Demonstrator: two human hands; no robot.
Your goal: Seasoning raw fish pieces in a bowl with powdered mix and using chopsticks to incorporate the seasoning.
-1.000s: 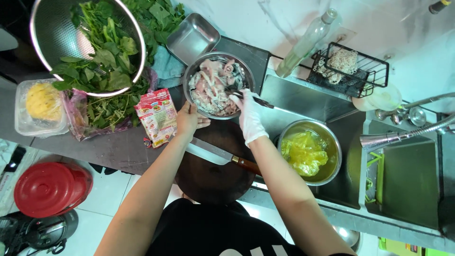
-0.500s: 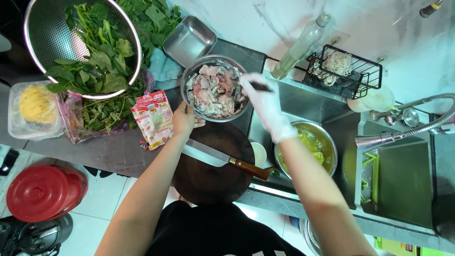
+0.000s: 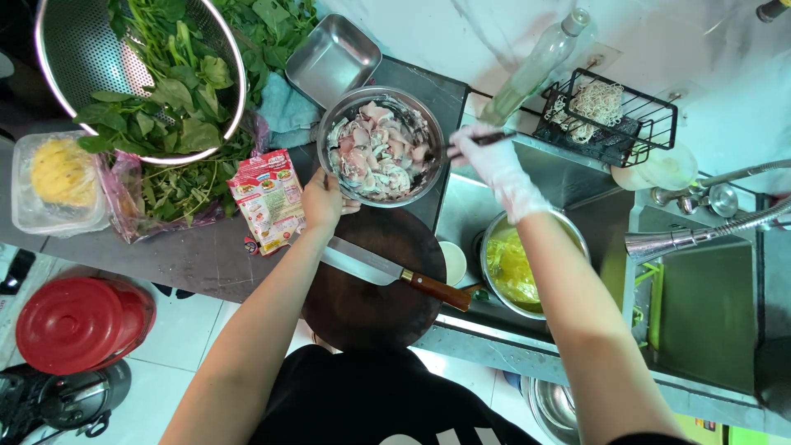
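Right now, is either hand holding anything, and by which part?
The bare left hand holds the metal bowl of cut meat by its near rim. The gloved right hand has its grip on the end of a thin dark utensil reaching into the bowl.

Steel bowl (image 3: 428, 132) of raw meat (image 3: 375, 152)

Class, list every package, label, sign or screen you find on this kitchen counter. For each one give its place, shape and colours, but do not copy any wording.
Seasoning packet: flat rectangular pouch, red and white with small food pictures, lying on the dark counter just beside the left hand.
Plastic tub: clear, rectangular, yellow food inside, at the counter's far left edge.
Plastic bag: clear with a pinkish tint, holding leafy greens, under the colander.
No signs or screens show.
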